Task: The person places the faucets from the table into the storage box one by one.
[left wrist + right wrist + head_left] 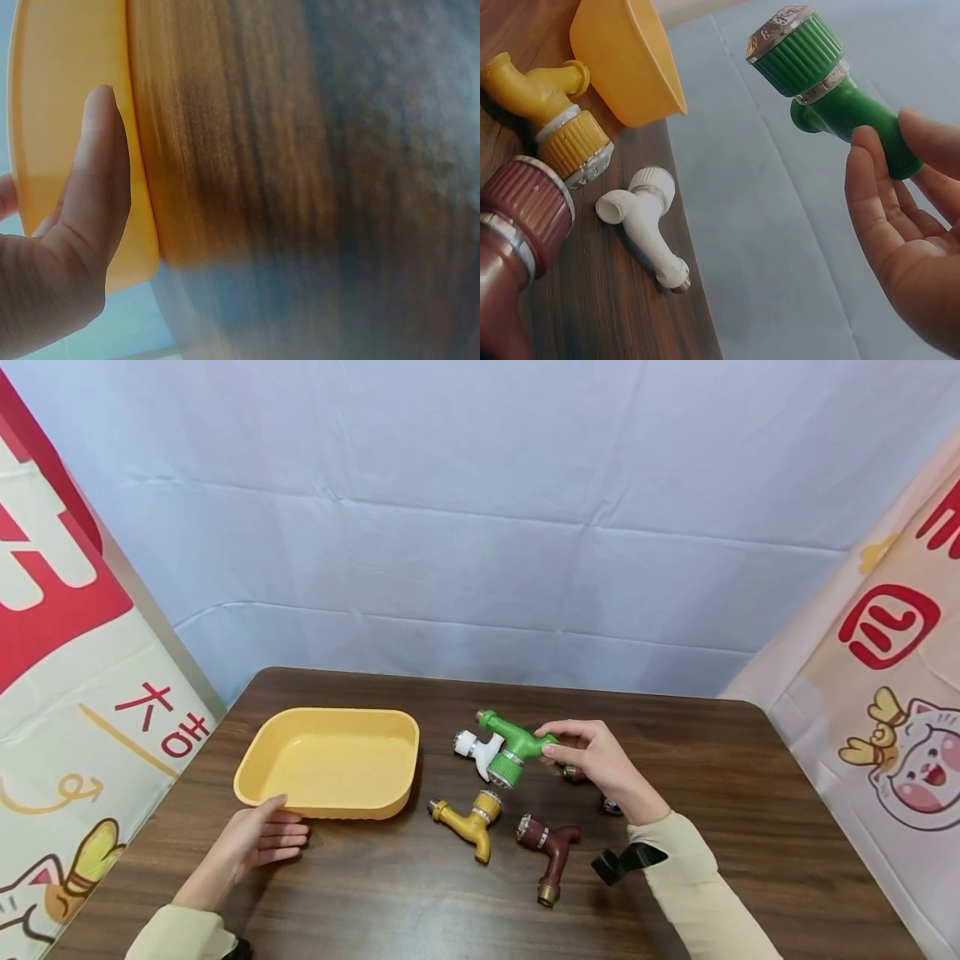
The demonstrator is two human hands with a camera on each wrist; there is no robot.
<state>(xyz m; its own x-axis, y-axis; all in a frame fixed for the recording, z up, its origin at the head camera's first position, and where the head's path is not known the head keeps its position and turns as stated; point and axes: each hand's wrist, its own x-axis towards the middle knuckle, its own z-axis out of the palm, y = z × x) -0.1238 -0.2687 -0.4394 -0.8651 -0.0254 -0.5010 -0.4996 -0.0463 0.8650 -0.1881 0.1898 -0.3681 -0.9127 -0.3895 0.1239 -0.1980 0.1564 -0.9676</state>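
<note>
My right hand [592,756] pinches a green faucet [517,745] by its spout, thumb on one side and fingers on the other. In the right wrist view the green ribbed handle with its silver cap points up and away from the fingers. My left hand [255,843] holds the near rim of a yellow plastic basin [401,760], thumb over the edge and straight fingers along the outer wall. Beneath the green faucet lies a white faucet [649,225]. A yellow faucet [471,827] and a dark red faucet [553,852] lie nearer on the table.
Partly covered by my right hand and forearm are a brass-ended piece [573,773] and a small silver-capped piece [611,807]. The dark wooden table [390,893] ends at a pale blue cloth backdrop [480,577]. Printed banners [907,660] hang at both sides.
</note>
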